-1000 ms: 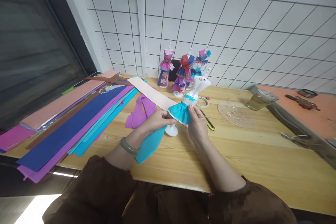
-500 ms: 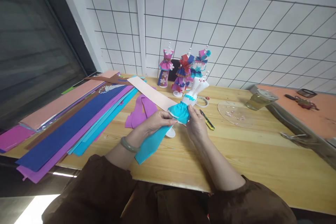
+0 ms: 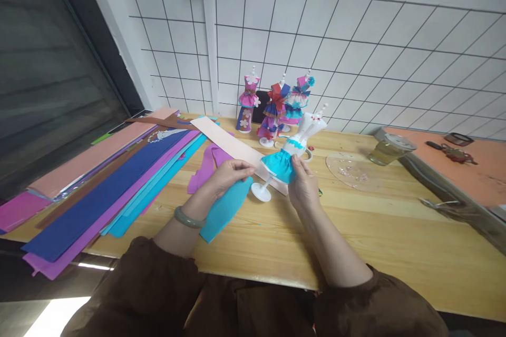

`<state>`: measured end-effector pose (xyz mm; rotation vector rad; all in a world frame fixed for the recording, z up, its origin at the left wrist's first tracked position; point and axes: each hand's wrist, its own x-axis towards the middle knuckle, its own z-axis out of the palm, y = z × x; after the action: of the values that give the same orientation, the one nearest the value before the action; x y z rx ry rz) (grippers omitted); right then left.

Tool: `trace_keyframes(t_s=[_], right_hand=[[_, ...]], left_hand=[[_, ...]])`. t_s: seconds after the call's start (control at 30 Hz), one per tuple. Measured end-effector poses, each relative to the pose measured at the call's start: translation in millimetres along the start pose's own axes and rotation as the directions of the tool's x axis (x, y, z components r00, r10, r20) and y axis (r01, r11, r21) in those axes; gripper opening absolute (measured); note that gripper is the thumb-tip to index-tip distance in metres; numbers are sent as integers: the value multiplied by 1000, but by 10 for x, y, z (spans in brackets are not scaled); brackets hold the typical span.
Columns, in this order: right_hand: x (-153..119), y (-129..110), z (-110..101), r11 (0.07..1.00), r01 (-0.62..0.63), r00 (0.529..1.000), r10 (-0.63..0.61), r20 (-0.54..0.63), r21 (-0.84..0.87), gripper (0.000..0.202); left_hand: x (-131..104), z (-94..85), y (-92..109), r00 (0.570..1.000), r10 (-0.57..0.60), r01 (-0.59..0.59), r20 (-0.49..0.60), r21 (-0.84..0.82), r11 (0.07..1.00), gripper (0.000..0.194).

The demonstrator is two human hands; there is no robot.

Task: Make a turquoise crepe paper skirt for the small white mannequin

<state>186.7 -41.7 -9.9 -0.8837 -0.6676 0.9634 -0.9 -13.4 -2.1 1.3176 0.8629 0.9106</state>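
Observation:
A small white mannequin [image 3: 311,127] tilts over the table, wearing a gathered turquoise skirt [image 3: 279,166]. My right hand [image 3: 304,184] is closed on it at the skirt's right side. Its round white base [image 3: 261,192] points toward me at the lower left. My left hand [image 3: 231,176] is pinched on one end of a turquoise paper strip [image 3: 227,209], which hangs below the fingers. A gap lies between the left fingertips and the skirt. Under and behind the hands are a pale pink strip [image 3: 227,140] and a folded purple strip [image 3: 203,171].
Long coloured strips [image 3: 106,195] are piled at the left. Several dressed mannequins [image 3: 248,102] stand by the gridded wall. Behind my right hand a tape roll [image 3: 309,155] is partly hidden. Farther right are a clear plate with small beads [image 3: 348,171] and a lidded cup [image 3: 389,150].
My right hand has moved the mannequin right and tilted it more, showing its base. My left hand, with the turquoise strip, has come away from the skirt to the left.

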Motion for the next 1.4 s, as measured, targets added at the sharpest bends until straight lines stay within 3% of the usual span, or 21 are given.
trace_keyframes(t_s=[0.07,0.13,0.27,0.37,0.57,0.87,1.2,1.4], right_hand=[[1,-3,-18,997,49,999,-50,-21,-57,33],[-10,7,-30,989,94,995,-96,-13,-115,34],[-52,55,-25,975,160,987,-157,30,-157,33],[-96,79,4,974,162,987,-157,44,-157,33],[-185,48,72,980,140,985,-123,123,-144,31],[-156,63,86,997,-11,997,17,73,-78,31],[-100,63,10,989,79,994,-69,85,-128,32],[-39,85,-63,946,201,978,-177,114,-254,32]], left_hand=[[24,-52,1,989,74,-66,-126,68,996,31],[28,-67,1,982,102,-82,-157,130,988,34],[-25,28,-1,999,-25,19,42,145,989,42],[-74,134,-4,983,-29,15,183,74,997,43],[-119,219,-2,962,-52,89,269,-128,988,35],[-82,215,-82,964,-77,131,253,-205,970,33],[-83,145,-20,950,-87,127,301,-115,985,25],[-21,-90,65,996,-34,48,88,-157,986,27]])
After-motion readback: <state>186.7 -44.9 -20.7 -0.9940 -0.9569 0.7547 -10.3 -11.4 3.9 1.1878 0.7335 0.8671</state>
